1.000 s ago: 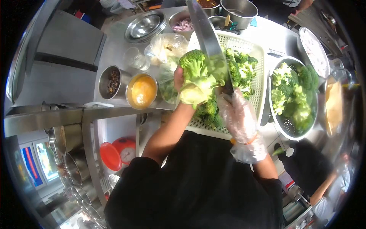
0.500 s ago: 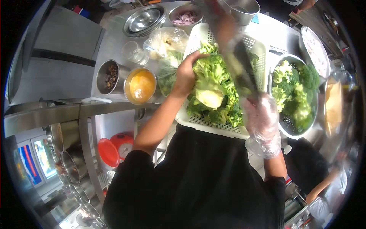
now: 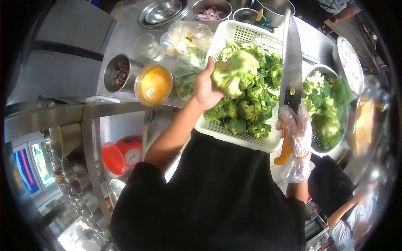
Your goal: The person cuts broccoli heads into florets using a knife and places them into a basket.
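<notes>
My left hand point(image 3: 206, 90), bare, holds a broccoli head point(image 3: 235, 73) by its side over the left part of a white perforated basket point(image 3: 273, 144). Cut broccoli florets point(image 3: 251, 106) fill much of the basket. My right hand point(image 3: 296, 131), in a clear plastic glove, grips the orange handle of a large knife point(image 3: 292, 58) at the basket's right edge. The blade points away from me, with a small green scrap on it. The knife and the broccoli head are apart.
A colander point(image 3: 324, 148) with more broccoli stands at the right. On the left are a bowl of yellow liquid point(image 3: 154, 85), a bowl of dark pieces point(image 3: 121, 73) and plastic bags point(image 3: 188, 35). A bowl of sliced onion point(image 3: 211, 12) stands behind. Another person point(image 3: 345, 213) is at lower right.
The knife has swung off the broccoli to the right and now stands clear of it. My left hand has lifted and turned the broccoli head, whose thick stem end no longer shows.
</notes>
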Tool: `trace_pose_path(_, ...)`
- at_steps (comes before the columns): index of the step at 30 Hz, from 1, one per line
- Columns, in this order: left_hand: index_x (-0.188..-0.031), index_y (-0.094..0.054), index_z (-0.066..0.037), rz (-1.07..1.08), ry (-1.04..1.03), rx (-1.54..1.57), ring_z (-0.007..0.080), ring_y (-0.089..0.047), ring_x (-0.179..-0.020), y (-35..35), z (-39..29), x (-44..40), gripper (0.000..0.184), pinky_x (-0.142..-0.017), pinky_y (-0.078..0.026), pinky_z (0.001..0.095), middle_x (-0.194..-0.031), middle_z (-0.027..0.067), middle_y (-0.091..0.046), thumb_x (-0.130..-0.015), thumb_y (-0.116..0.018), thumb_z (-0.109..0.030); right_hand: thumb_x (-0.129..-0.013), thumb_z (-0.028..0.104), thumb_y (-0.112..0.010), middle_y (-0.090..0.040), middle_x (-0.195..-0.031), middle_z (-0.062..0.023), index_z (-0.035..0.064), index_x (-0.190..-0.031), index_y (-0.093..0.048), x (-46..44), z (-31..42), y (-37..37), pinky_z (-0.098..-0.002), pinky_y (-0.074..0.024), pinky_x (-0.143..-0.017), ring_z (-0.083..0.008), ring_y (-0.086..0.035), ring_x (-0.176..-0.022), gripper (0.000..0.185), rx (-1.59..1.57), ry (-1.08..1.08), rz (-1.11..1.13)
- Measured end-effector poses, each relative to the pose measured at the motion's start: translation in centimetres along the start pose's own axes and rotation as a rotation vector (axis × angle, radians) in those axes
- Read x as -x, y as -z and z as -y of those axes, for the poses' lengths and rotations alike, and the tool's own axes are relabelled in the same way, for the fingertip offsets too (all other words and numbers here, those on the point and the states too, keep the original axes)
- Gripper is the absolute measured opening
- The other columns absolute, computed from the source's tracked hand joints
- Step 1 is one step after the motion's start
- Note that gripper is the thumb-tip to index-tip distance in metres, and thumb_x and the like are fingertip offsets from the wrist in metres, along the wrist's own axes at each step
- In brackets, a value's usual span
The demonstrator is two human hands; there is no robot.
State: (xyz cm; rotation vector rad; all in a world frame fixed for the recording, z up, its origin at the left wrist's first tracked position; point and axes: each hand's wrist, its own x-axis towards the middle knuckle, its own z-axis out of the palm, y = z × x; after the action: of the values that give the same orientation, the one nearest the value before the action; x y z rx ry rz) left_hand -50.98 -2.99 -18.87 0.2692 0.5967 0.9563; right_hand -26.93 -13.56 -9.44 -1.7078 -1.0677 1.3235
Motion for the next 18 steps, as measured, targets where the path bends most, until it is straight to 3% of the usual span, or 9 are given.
trace_pose_path(3, -0.135, -0.044, -0.010, 0.075, -0.061, -0.299, 0.0250, -0.057, -0.110, -0.7, -0.1, -0.1, 0.047, -0.077, -0.053, 0.0462, -0.128, 0.0115, -0.056, -0.098, -0.047, -0.039, -0.092, 0.007, -0.061, -0.065, -0.075, -0.0134, -0.0017, -0.114, -0.057, 0.5, -2.5, -0.7, -0.0335, -0.0481, -0.054, -0.0223, -0.062, -0.060, 0.024, 0.292, 0.310, -0.183)
trace_pose_path(4, -0.131, -0.040, -0.009, -0.010, -0.157, -0.407, 0.0244, -0.054, -0.111, -2.0, -0.2, 0.3, 0.041, -0.078, -0.053, 0.0434, -0.127, 0.0096, -0.051, -0.094, -0.051, -0.024, -0.090, 0.006, -0.063, -0.067, -0.076, -0.0192, -0.0030, -0.114, -0.056, 0.2, -2.7, -1.2, -0.0393, -0.0500, -0.057, -0.0329, -0.064, -0.062, 0.026, 0.728, 0.850, -0.375)
trace_pose_path(5, -0.127, -0.035, -0.010, 0.024, -0.240, -0.496, 0.0218, -0.049, -0.110, -2.8, -0.4, 0.1, 0.045, -0.089, -0.046, 0.0391, -0.119, 0.0085, -0.047, -0.088, -0.057, -0.015, -0.089, 0.005, -0.063, -0.064, -0.072, -0.0198, -0.0027, -0.115, -0.055, 0.5, -1.8, -2.1, -0.0412, -0.0487, -0.054, -0.0365, -0.063, -0.059, 0.028, 0.583, 0.639, -0.301)
trace_pose_path(7, -0.128, -0.024, -0.010, 0.081, -0.535, -1.000, 0.0245, -0.039, -0.117, -2.9, -0.9, -1.3, 0.059, -0.100, -0.036, 0.0407, -0.125, 0.0148, -0.037, -0.083, -0.063, -0.012, -0.089, 0.004, -0.063, -0.061, -0.067, -0.0202, -0.0022, -0.115, -0.054, 0.9, -1.2, -2.8, -0.0441, -0.0471, -0.051, -0.0378, -0.061, -0.056, 0.028, 0.731, 0.723, -0.336)
trace_pose_path(8, -0.126, -0.025, -0.006, 0.108, -0.493, -0.883, 0.0270, -0.037, -0.115, -3.4, -0.8, -1.7, 0.063, -0.106, -0.025, 0.0393, -0.119, 0.0149, -0.033, -0.078, -0.065, -0.013, -0.087, 0.004, -0.063, -0.058, -0.063, -0.0175, -0.0011, -0.115, -0.055, 1.2, -0.6, -3.4, -0.0451, -0.0456, -0.049, -0.0363, -0.059, -0.052, 0.030, 0.755, 0.678, -0.343)
trace_pose_path(9, -0.126, -0.025, -0.006, 0.132, -0.492, -0.884, 0.0270, -0.037, -0.115, -4.1, -1.0, -1.9, 0.063, -0.106, -0.025, 0.0393, -0.119, 0.0149, -0.033, -0.078, -0.065, -0.013, -0.088, 0.000, -0.063, -0.068, -0.082, -0.0189, -0.0051, -0.130, -0.047, 1.5, -1.5, -3.4, -0.0411, -0.0495, -0.056, -0.0365, -0.065, -0.065, 0.045, 0.795, 0.719, -0.349)
trace_pose_path(11, -0.126, -0.026, -0.004, 0.161, -0.649, -1.187, 0.0290, -0.036, -0.114, -5.6, -1.5, -2.5, 0.065, -0.105, -0.027, 0.0403, -0.115, 0.0165, -0.032, -0.075, -0.066, -0.013, -0.087, 0.000, -0.063, -0.067, -0.080, -0.0182, -0.0059, -0.135, -0.041, 1.4, -2.4, -3.6, -0.0419, -0.0477, -0.054, -0.0367, -0.062, -0.060, 0.053, 0.818, 0.832, -0.420)
trace_pose_path(15, -0.125, -0.029, 0.000, 0.312, -0.768, -1.325, 0.0329, -0.036, -0.112, -9.5, -0.7, -3.7, 0.065, -0.104, -0.029, 0.0419, -0.113, 0.0180, -0.031, -0.073, -0.067, -0.011, -0.086, -0.001, -0.061, -0.065, -0.077, -0.0176, -0.0065, -0.137, -0.038, 2.5, -2.9, -2.4, -0.0424, -0.0458, -0.051, -0.0350, -0.059, -0.057, 0.056, 1.005, 0.560, -0.378)
trace_pose_path(18, -0.124, -0.031, 0.001, 0.371, -0.794, -1.411, 0.0347, -0.037, -0.112, -12.5, 1.7, -4.8, 0.063, -0.104, -0.029, 0.0428, -0.113, 0.0187, -0.033, -0.073, -0.066, -0.011, -0.085, 0.002, -0.060, -0.061, -0.073, -0.0149, -0.0031, -0.130, -0.044, 3.8, -3.8, -0.5, -0.0429, -0.0474, -0.053, -0.0321, -0.060, -0.057, 0.048, 0.906, 0.563, -0.525)
